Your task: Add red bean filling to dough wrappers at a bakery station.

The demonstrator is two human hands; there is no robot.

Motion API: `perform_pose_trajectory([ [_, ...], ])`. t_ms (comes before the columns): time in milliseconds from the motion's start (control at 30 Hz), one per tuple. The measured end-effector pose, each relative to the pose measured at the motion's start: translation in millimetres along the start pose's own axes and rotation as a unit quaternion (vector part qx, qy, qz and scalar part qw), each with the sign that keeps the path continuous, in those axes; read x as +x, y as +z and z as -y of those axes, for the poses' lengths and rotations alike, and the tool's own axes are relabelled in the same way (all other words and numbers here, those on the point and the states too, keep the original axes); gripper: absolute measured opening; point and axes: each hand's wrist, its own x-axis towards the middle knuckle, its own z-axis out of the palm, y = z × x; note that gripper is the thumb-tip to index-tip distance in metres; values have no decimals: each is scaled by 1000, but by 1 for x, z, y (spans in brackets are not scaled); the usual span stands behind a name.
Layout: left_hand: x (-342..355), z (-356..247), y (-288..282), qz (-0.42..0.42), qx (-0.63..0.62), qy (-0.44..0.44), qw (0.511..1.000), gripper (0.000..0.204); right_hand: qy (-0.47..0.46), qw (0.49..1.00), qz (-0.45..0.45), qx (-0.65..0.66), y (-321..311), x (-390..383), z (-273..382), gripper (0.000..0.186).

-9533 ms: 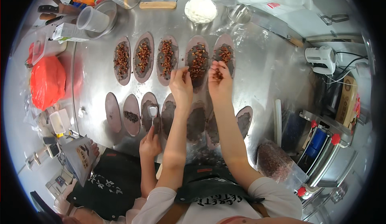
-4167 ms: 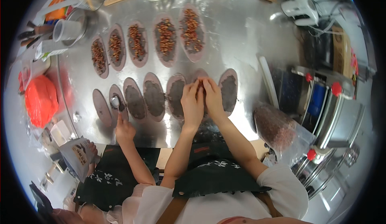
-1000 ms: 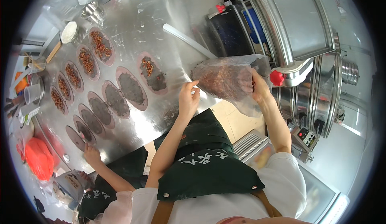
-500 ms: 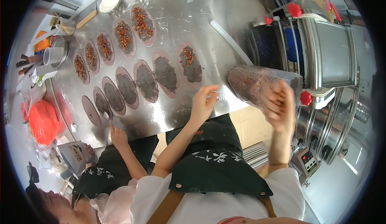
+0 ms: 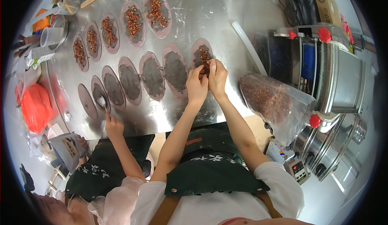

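Note:
Both my hands meet over the near end of the rightmost pink dough oval (image 5: 197, 52), which carries a dark grey spread and a strip of reddish-brown chopped nuts (image 5: 204, 57). My right hand (image 5: 218, 79) has its fingers bent down together over the nuts; its palm side is hidden, but nuts show by the fingertips. Beside it, my left hand (image 5: 198, 86) curls its fingers at the dough's edge, and what they hold cannot be made out. To the right lies a clear plastic bag (image 5: 268, 99) of the same chopped nuts.
Two rows of dough ovals lie on the steel table (image 5: 202, 14); the back row (image 5: 133, 21) bears nuts, the front row (image 5: 152, 75) mostly grey spread. At left, a co-worker's hand (image 5: 114, 126) works a spoon (image 5: 101, 101). A roller machine (image 5: 339, 79) stands right, near a white rod (image 5: 248, 47).
My right hand has come left from the bag to the rightmost dough oval, carrying chopped nuts. My left hand has moved up against the same dough, its fingers now curled. The view has shifted.

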Motion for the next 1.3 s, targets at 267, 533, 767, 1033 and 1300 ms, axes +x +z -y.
perform_pose_trajectory([
  [267,-3,10,5,-70,59,49,995,29,21,1000,-8,4,2,3,-8,24],
  [533,-5,-3,10,-73,35,20,997,27,53,998,8,33,-3,0,-14,25],
  [767,3,17,13,-102,120,91,983,21,197,960,25,198,-12,0,-8,25],
  [1033,-4,13,0,-112,149,111,976,18,239,927,19,287,-18,-2,2,26],
  [1300,-20,1,-51,-79,8,-50,996,19,243,863,81,434,25,-14,36,25],
])
